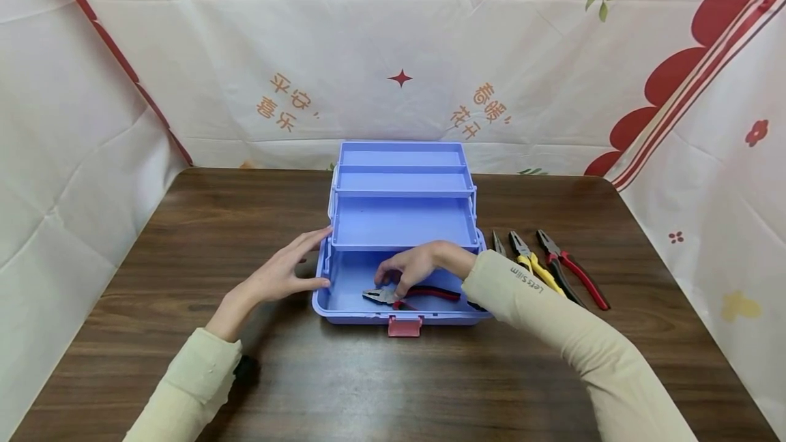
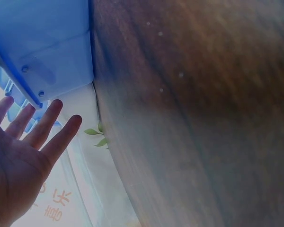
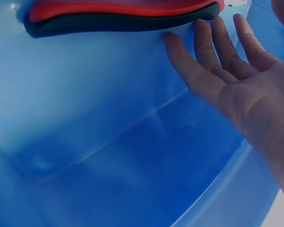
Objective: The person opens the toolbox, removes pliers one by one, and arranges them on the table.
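Observation:
A blue toolbox stands with its tiers raised. In its bottom compartment lie red-and-black combination pliers, jaws to the left. My right hand reaches down over their head and pivot, fingers bent loosely and thumb apart from them. The right wrist view has those fingertips right at the edge of a handle. My left hand is spread at the toolbox's left side, its fingertips at the rim and nothing in its grasp. Part of the bottom compartment is hidden by my right forearm.
To the toolbox's right lie yellow-and-black pliers, another red-and-black pair and a slim grey-tipped tool, partly behind my sleeve. A pink latch hangs at the toolbox's front. Printed cloth rises behind the brown table.

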The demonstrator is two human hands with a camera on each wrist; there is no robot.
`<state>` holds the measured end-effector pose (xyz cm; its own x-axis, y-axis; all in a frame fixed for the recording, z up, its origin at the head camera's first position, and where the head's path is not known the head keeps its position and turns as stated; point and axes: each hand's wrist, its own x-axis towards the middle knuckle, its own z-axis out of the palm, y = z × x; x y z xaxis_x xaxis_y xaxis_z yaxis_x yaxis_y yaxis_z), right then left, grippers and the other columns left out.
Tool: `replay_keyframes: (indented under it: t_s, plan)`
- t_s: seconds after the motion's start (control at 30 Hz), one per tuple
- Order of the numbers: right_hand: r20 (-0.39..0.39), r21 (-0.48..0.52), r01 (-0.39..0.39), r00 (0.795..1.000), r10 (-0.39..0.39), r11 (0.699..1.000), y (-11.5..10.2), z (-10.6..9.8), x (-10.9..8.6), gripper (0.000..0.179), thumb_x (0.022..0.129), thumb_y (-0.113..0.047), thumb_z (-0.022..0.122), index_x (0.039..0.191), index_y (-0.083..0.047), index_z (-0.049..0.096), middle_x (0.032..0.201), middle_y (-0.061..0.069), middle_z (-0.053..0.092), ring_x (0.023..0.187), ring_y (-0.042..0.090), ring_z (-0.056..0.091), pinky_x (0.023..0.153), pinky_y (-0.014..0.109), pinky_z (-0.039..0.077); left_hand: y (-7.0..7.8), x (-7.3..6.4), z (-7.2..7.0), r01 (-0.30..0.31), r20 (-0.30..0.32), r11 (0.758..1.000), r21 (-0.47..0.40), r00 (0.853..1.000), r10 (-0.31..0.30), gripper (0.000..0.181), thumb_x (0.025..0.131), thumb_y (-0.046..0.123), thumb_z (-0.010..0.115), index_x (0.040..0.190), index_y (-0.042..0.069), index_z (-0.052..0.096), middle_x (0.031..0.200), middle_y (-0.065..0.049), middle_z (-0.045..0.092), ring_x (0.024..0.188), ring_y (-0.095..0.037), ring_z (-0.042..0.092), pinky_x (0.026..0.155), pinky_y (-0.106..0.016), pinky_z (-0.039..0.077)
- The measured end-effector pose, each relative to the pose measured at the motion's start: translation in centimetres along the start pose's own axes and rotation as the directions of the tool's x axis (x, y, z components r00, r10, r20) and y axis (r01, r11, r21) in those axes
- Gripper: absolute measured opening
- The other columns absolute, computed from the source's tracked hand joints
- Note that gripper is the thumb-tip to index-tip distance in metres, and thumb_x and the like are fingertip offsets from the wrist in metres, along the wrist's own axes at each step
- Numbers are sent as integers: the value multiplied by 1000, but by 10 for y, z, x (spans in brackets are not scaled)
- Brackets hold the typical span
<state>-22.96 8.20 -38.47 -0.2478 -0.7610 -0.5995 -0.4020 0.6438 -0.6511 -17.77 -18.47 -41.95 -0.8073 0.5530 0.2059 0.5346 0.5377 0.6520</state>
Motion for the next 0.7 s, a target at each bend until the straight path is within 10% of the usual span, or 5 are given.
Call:
replay_keyframes:
  t_s: [0.7]
  plan:
    - [63,130,-80,995,72,988,6,4,6,33,76,0,66,108,-3,57,87,4,58,76,9,52,67,21,42,0,0,1,-9,-1,1000,15,1000,9,83,74,42,68,141,18,24,137,-4,31,115,-19,39,92,-42,34]
